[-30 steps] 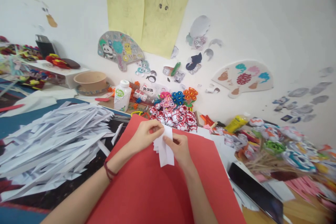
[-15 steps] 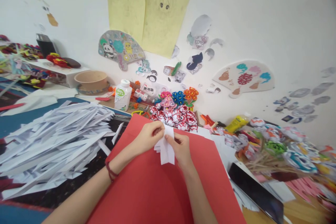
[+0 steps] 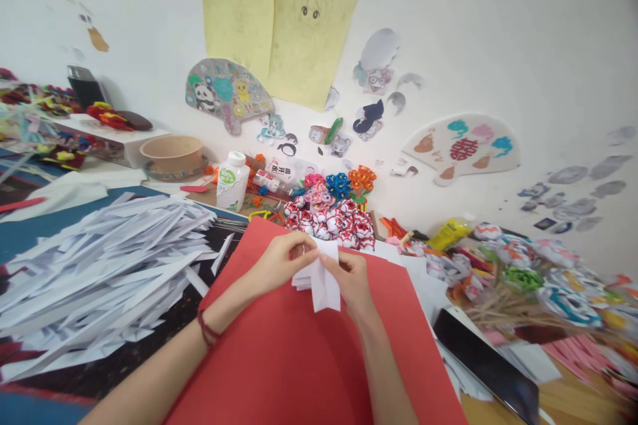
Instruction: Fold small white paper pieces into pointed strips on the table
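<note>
We are holding a small white paper [image 3: 326,285] up over the big red sheet [image 3: 279,352], between our two hands. Our left hand [image 3: 285,260] is nearly closed, with thumb and finger pinching the top left side of it. Our right hand [image 3: 350,275] is curling loosely, with its thumb pressing on the front. The paper is showing a crease down its front, so some folding looks done. More white layers [image 3: 301,280] are sticking out under our left hand; the fingers are hiding part, so we cannot tell if they are one piece or many. We are guessing this bit is only partly done. A big pile of paper strips [image 3: 114,265] is lying on our left, so plenty seems left. Red and white flowers [image 3: 343,222] are sitting behind the sheet.
</note>
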A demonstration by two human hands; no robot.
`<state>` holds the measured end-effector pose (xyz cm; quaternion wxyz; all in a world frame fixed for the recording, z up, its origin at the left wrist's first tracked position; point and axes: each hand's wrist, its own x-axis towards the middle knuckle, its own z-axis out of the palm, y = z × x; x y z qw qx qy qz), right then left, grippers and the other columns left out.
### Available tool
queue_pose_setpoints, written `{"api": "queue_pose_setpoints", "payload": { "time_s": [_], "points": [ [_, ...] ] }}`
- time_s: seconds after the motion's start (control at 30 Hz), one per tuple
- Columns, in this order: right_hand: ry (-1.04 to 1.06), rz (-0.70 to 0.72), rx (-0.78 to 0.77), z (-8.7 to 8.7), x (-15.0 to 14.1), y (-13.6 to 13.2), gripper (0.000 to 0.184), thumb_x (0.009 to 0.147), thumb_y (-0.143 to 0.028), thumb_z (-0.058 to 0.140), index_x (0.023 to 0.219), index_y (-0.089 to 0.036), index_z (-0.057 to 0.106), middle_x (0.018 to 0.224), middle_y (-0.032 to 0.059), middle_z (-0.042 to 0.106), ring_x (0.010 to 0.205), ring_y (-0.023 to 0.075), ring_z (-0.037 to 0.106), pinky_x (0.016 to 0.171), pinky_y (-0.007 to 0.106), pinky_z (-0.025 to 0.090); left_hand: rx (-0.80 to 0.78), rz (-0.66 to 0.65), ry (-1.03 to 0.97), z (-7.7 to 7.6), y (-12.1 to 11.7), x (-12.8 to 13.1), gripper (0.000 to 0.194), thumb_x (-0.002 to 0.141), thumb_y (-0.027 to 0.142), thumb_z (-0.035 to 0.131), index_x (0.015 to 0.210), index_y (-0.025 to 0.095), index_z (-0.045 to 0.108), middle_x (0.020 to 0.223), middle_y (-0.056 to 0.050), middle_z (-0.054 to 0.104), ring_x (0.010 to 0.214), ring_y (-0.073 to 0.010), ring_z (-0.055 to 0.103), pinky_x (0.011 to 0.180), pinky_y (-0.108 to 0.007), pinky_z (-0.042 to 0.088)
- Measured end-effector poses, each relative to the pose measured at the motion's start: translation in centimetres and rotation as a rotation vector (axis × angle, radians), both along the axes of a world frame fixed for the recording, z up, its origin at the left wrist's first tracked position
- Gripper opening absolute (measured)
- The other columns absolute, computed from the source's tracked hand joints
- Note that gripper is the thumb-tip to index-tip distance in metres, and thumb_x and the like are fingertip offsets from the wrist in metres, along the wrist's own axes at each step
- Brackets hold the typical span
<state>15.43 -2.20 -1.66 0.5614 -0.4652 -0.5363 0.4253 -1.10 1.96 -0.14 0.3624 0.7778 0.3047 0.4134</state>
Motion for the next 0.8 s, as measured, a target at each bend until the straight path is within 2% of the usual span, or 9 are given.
{"api": "queue_pose_setpoints", "payload": {
  "time_s": [0.1,0.23,0.3,0.4,0.5,0.57,0.67,0.8],
  "points": [
    [0.012,0.019,-0.005,0.1,-0.3,0.0,0.018,0.074,-0.031,0.066,0.073,-0.015,0.071,0.065,0.0021,0.066,0.056,0.0152,0.057,0.052,0.024,0.044,-0.024,0.007,-0.035,-0.3,0.2,0.0,0.018,0.082,0.031,0.056,0.076,0.014,0.060,0.064,0.002,0.054,0.058,-0.0098,0.045,0.054,-0.020,0.033],
    [0.093,0.067,-0.036,0.0,-0.3,0.1,0.021,0.071,-0.029,0.069,0.088,-0.017,0.069,0.079,0.0030,0.069,0.066,0.0158,0.060,0.060,0.025,0.046,-0.135,0.077,-0.196,-0.7,0.6,-0.2,0.021,0.082,0.034,0.056,0.078,0.013,0.059,0.064,0.000,0.058,0.058,-0.0105,0.051,0.054,-0.020,0.037],
    [0.105,0.071,-0.069,-0.2,-0.2,0.3,0.018,0.071,-0.029,0.070,0.084,-0.016,0.069,0.073,0.0023,0.067,0.058,0.0128,0.057,0.054,0.022,0.043,-0.184,0.101,-0.269,-0.6,0.7,-0.3,0.020,0.082,0.033,0.056,0.079,0.013,0.057,0.062,0.000,0.060,0.055,-0.0097,0.052,0.052,-0.019,0.038],
    [0.196,-0.003,-0.085,-0.4,0.0,0.5,0.016,0.073,-0.030,0.069,0.070,-0.014,0.065,0.059,-0.0003,0.061,0.048,0.0091,0.049,0.047,0.021,0.037,-0.274,0.079,-0.311,-0.5,0.5,-0.2,0.021,0.082,0.035,0.056,0.079,0.014,0.052,0.064,-0.001,0.064,0.046,-0.0077,0.048,0.045,-0.018,0.036],
    [0.314,-0.093,-0.054,-0.4,0.0,0.6,0.017,0.072,-0.029,0.070,0.070,-0.014,0.063,0.064,0.0005,0.061,0.053,0.0094,0.052,0.052,0.022,0.041,-0.365,0.011,-0.294,-0.6,0.1,0.3,0.023,0.080,0.036,0.057,0.080,0.014,0.050,0.064,-0.002,0.066,0.042,-0.0075,0.047,0.041,-0.018,0.036],
    [0.308,-0.129,-0.024,-0.4,-0.1,0.7,0.017,0.073,-0.030,0.069,0.069,-0.014,0.063,0.065,0.0012,0.062,0.056,0.0104,0.054,0.056,0.023,0.043,-0.392,-0.020,-0.260,-0.9,-0.1,0.6,0.024,0.079,0.037,0.057,0.081,0.013,0.053,0.060,-0.001,0.064,0.041,-0.0074,0.046,0.040,-0.017,0.035],
    [0.187,-0.159,0.022,-0.5,-0.3,0.6,0.020,0.075,-0.031,0.067,0.066,-0.014,0.061,0.058,0.0005,0.060,0.053,0.0112,0.054,0.054,0.024,0.042,-0.351,-0.027,-0.172,-1.4,-0.1,0.8,0.025,0.079,0.038,0.058,0.077,0.013,0.057,0.059,-0.001,0.062,0.044,-0.0084,0.048,0.042,-0.018,0.036],
    [0.089,-0.241,0.072,-0.7,-0.1,0.6,0.023,0.076,-0.032,0.065,0.063,-0.015,0.060,0.052,-0.0009,0.058,0.047,0.0107,0.051,0.049,0.023,0.039,-0.198,0.071,-0.076,-1.6,0.4,0.6,0.024,0.078,0.037,0.057,0.073,0.013,0.059,0.059,0.001,0.059,0.052,-0.0111,0.053,0.047,-0.019,0.037]
  ]
}}
